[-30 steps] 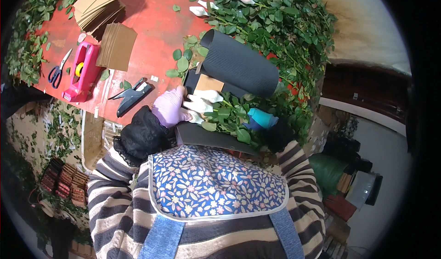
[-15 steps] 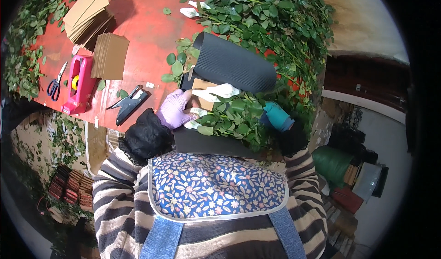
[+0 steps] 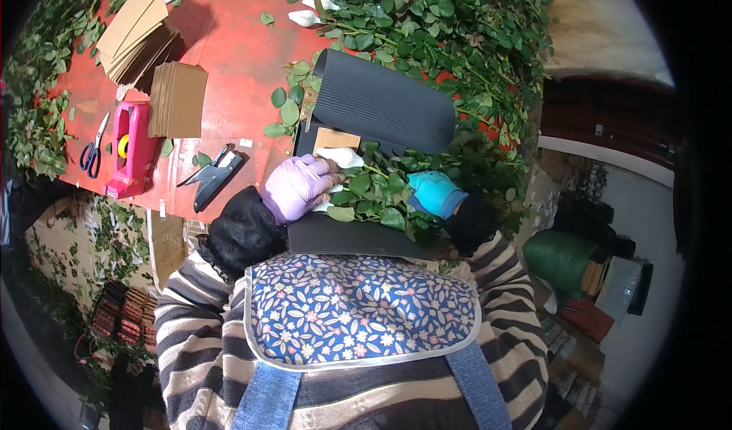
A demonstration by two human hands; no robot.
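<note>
My left hand (image 3: 297,190), in a lilac glove, curls its fingers over white netted flower heads (image 3: 341,158), partly hiding them. My right hand (image 3: 436,194), in a turquoise glove over a darker one, grips the leafy stems (image 3: 374,201) of that bunch, its fingertips hidden by foliage. The bunch lies on black wrapping (image 3: 343,236) whose ribbed flap (image 3: 381,102) curls up at the back. A tan cardboard piece (image 3: 337,139) shows just behind the flower heads.
On the red table (image 3: 236,64), to the left, are scissors (image 3: 95,145), a pink tape dispenser (image 3: 132,155), a stapler (image 3: 219,177) and cardboard stacks (image 3: 175,98). Leafy stems (image 3: 450,33) are piled at back right and along the far left. A pale crate (image 3: 164,251) stands below the table.
My left hand has closed further over the flower heads, covering more of them. My right hand has shifted slightly left along the stems since half a second ago.
</note>
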